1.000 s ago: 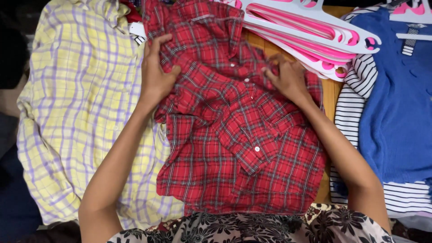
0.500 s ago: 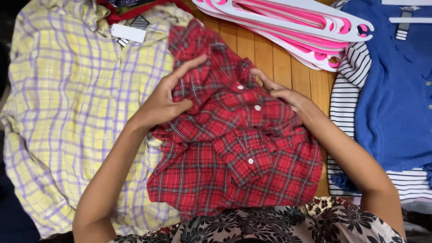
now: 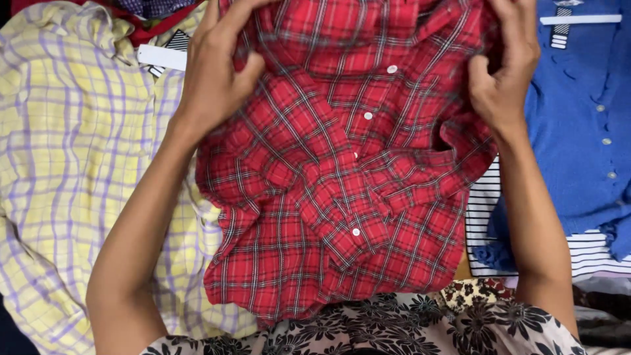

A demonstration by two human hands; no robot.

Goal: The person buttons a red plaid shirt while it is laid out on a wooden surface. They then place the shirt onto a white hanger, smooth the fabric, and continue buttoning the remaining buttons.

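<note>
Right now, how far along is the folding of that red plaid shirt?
Partly done. The red plaid shirt is buttoned and a sleeve lies folded across its front. In hand: the left hand and right hand both grip the shirt's upper edge, lifted toward the camera. Left: it is still bunched, not a flat packet. The yellow shirt and blue top lie unfolded alongside.

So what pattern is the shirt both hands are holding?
The shirt is red plaid with white buttons, seen in the head view.

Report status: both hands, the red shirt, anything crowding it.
Left hand and right hand grip red plaid shirt. Yellow checked shirt left, blue top right.
</note>
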